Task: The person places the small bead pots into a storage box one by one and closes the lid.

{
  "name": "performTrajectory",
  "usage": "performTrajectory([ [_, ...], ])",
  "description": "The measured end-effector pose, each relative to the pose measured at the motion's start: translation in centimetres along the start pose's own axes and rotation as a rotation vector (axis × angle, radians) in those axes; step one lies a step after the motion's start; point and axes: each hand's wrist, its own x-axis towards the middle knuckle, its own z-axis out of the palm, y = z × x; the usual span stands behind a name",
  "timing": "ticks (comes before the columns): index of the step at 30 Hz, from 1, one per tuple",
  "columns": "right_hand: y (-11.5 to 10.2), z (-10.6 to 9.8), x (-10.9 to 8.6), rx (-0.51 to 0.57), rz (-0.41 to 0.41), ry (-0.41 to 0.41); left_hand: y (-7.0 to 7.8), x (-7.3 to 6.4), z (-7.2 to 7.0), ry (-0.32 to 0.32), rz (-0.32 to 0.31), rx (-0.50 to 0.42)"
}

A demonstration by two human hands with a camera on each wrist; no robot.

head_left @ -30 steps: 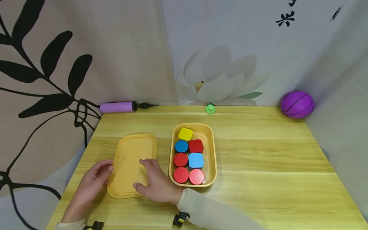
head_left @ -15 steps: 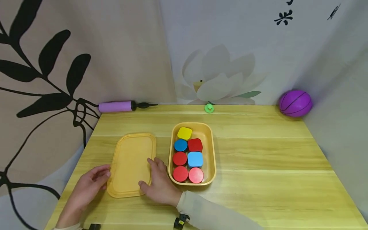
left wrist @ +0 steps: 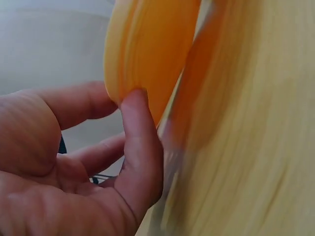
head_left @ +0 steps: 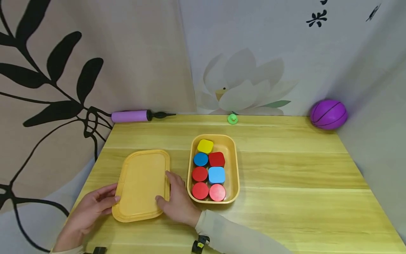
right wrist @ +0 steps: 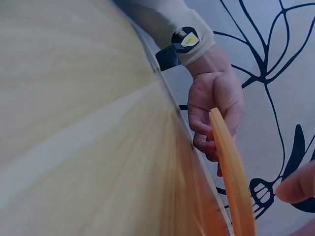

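Note:
A yellow rectangular lid (head_left: 142, 183) is raised off the wooden table at the left of the head view. My left hand (head_left: 92, 206) pinches its left edge between thumb and fingers; the left wrist view shows the orange-looking lid (left wrist: 152, 49) standing over its reflection. Beside the lid's lower right edge is my right hand (head_left: 180, 203), its index finger along that edge and its thumb over the corner. In the right wrist view the right thumb (right wrist: 298, 184) shows apart from the lid (right wrist: 234, 177), while that hand's other fingers are hidden.
Right of the lid stands a yellow tray (head_left: 233, 169) holding several red, blue and yellow blocks (head_left: 217, 175). Along the table's back edge are a purple pump (head_left: 130, 116), a small green duck figure (head_left: 232, 119) and a purple ball (head_left: 328, 114).
The lid has come up off the table, shifting slightly left and toward me with my left hand. My right hand has drawn back from over the lid to its right edge.

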Motion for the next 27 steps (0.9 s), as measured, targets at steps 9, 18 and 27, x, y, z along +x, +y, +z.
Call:
performTrajectory([
  [9,-1.5,-1.0,-0.1,0.19,-0.064,-0.002,0.2,-0.8,-1.6,-0.103,0.084,-0.255],
  [18,-2.6,-4.1,0.3,0.372,-0.078,0.007,2.3,-0.6,-0.1,-0.18,0.261,-0.379],
  [27,-2.6,-8.1,-0.3,0.546,0.01,-0.031,4.4,0.5,2.6,-0.251,0.336,-0.396],
])
